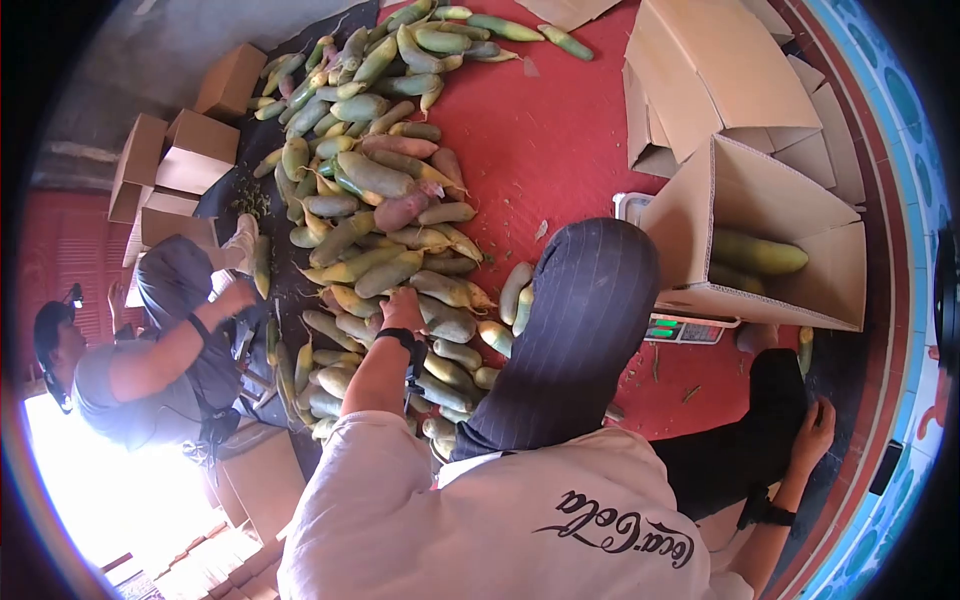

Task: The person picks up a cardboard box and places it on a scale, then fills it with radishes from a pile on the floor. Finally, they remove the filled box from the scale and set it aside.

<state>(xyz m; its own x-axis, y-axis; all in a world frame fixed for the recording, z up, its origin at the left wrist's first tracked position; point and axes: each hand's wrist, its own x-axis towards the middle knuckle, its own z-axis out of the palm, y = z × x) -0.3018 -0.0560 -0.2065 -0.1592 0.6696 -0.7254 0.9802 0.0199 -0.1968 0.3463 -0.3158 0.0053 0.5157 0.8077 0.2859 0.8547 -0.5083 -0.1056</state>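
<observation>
My left hand (pixel 402 310), with a dark band on its wrist, reaches into a large heap of green radishes (pixel 375 175). Its fingers curl down onto a green radish (pixel 443 322) in the heap and are partly hidden. Well to the right, my right hand (pixel 815 435) hangs beside my black-clad lower leg (pixel 770 390), its fingers loosely bent with nothing visible in them. Ahead of that leg, an open cardboard box (pixel 800 305) sits tilted in view on a digital scale (pixel 685 330) with lit green figures. A few large green radishes (pixel 760 252) lie inside it.
A person (pixel 140 385) in a grey shirt sits left of the heap, one hand (pixel 235 297) near its edge. Cardboard boxes (pixel 200 150) stand behind them. More cardboard (pixel 735 75) lies at upper right. The red floor (pixel 540 130) carries scraps of leaf.
</observation>
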